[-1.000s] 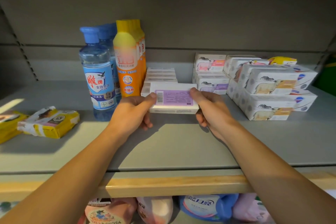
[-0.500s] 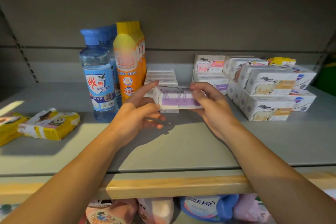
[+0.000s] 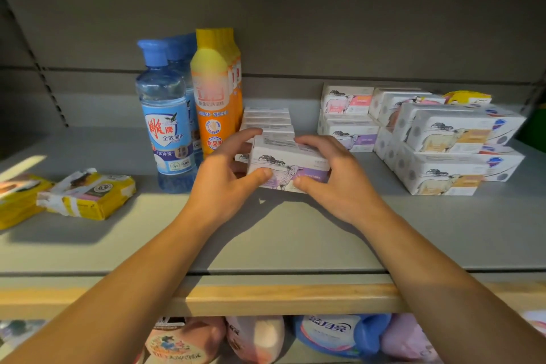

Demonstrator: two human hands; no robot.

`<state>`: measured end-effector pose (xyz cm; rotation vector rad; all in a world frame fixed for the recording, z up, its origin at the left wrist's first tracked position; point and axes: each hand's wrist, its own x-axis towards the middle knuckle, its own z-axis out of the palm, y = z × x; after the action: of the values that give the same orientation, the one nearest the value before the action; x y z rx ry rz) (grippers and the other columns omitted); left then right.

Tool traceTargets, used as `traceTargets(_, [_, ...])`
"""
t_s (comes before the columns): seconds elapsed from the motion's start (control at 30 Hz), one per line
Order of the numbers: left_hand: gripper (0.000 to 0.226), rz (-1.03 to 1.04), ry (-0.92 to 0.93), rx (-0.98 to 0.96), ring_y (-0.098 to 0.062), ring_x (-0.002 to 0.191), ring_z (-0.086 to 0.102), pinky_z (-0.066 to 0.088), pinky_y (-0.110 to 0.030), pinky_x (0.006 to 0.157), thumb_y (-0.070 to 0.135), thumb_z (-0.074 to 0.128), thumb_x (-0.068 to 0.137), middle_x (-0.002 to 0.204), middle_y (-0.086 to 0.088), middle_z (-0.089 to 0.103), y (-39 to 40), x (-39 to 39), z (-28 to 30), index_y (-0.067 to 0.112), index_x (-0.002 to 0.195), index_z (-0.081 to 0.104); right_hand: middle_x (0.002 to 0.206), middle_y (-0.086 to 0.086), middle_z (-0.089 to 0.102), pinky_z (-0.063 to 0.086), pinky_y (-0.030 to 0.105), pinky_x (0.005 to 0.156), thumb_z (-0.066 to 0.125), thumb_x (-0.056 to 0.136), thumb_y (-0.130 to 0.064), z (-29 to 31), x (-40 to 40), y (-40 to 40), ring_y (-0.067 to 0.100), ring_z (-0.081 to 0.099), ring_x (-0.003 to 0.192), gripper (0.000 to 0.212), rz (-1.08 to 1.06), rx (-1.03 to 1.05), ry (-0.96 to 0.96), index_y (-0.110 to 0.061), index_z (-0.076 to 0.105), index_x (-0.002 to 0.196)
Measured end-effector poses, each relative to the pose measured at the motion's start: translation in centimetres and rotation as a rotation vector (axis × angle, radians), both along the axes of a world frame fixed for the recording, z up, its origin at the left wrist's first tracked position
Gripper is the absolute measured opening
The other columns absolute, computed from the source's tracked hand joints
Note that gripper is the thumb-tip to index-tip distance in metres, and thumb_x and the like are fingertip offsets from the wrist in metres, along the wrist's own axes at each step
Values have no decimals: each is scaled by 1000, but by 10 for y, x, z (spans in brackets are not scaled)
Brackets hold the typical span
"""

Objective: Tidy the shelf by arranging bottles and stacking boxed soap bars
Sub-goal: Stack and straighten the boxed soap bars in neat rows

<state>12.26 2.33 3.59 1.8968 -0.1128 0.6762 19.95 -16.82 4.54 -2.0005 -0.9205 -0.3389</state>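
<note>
Holding a purple soap box (image 3: 288,167) between both hands, the person is setting it down at the near end of a row of like boxes (image 3: 267,120), just right of the orange bottle (image 3: 214,103) on the shelf (image 3: 280,233). The left hand (image 3: 224,177) is gripping the box's left end, thumb on the front face and fingers curled over the top; the right hand (image 3: 334,177) is mirroring it on the right end. The box is sitting front face outward, its left end raised a little, so it looks not quite settled.

To do this well, the box should probably be lowered flat first, then nudged back until it is touching the box behind, with its front edge squared to the shelf edge. Releasing both ends together would likely keep it from twisting. The blue bottle (image 3: 165,115) is standing near left, so the left elbow needs care. Further stacks (image 3: 443,142) are lying to the right, and loose yellow packs (image 3: 88,192) are waiting far left.
</note>
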Motion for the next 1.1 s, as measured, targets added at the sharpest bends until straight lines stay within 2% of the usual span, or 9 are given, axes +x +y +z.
traceTargets(0.23, [47, 147, 56, 6, -12, 85, 70, 58, -29, 72, 28, 77, 82, 107, 8, 68, 4, 1, -1, 31, 124, 55, 112, -23, 52, 36, 2, 87, 78, 74, -5, 5, 3, 0, -10, 50, 102, 61, -66, 142, -12, -34, 60, 125])
traceTargets(0.37, [25, 253, 217, 351, -5, 86, 66, 54, -21, 75, 30, 70, 85, 102, 9, 71, 10, 2, -7, 23, 109, 68, 117, -19, 48, 38, 9, 97, 75, 78, 0, 15, 15, 1, -3, 53, 108, 57, -103, 225, -12, -28, 61, 126])
traceTargets(0.47, [29, 180, 289, 668, -12, 97, 64, 54, -31, 83, 37, 66, 86, 108, 7, 71, 12, -2, -6, 24, 112, 69, 122, -12, 46, 37, 19, 104, 74, 81, -3, 24, 30, 11, 14, 56, 115, 54, -113, 114, -3, -26, 60, 128])
traceTargets(0.57, [27, 94, 312, 835, -14, 95, 62, 54, -35, 81, 47, 61, 87, 106, 7, 69, 19, -7, -6, 26, 103, 67, 125, -6, 49, 28, 3, 94, 74, 82, -8, 27, 46, 28, 12, 50, 117, 52, -119, 18, -50, -25, 60, 129])
traceTargets(0.63, [26, 74, 294, 859, -13, 79, 57, 52, -37, 70, 49, 58, 88, 86, 7, 64, 22, -11, -10, 24, 83, 59, 126, -4, 49, 26, -1, 93, 72, 83, -10, 27, 54, 40, 12, 48, 118, 50, -89, -8, -73, -24, 59, 130])
traceTargets(0.73, [31, 100, 247, 873, -11, 71, 51, 50, -36, 64, 51, 52, 87, 77, 8, 57, 22, -11, -15, 22, 75, 52, 133, 4, 46, 32, 23, 107, 72, 84, -17, 30, 69, 54, 22, 45, 124, 49, -137, -106, -176, -20, 59, 131])
traceTargets(0.83, [33, 113, 267, 868, -9, 72, 52, 52, -35, 64, 54, 49, 86, 76, 9, 57, 23, -9, -17, 23, 75, 51, 127, 7, 53, 33, 32, 102, 72, 84, -26, 35, 83, 69, 32, 43, 118, 49, -234, -219, -295, -19, 60, 131])
traceTargets(0.97, [40, 110, 314, 830, -14, 94, 57, 52, -33, 77, 57, 49, 81, 97, 8, 67, 27, -4, -19, 21, 92, 62, 124, 9, 61, 37, 36, 98, 70, 86, -36, 50, 100, 81, 33, 45, 118, 48, -251, -284, -238, -20, 60, 131])
traceTargets(1.1, [45, 119, 314, 802, -15, 113, 53, 52, -34, 87, 56, 50, 77, 118, 13, 64, 28, 1, -22, 25, 106, 65, 118, 5, 58, 44, 34, 90, 75, 82, -25, 57, 100, 81, 22, 54, 108, 43, -97, -251, -122, -19, 58, 120])
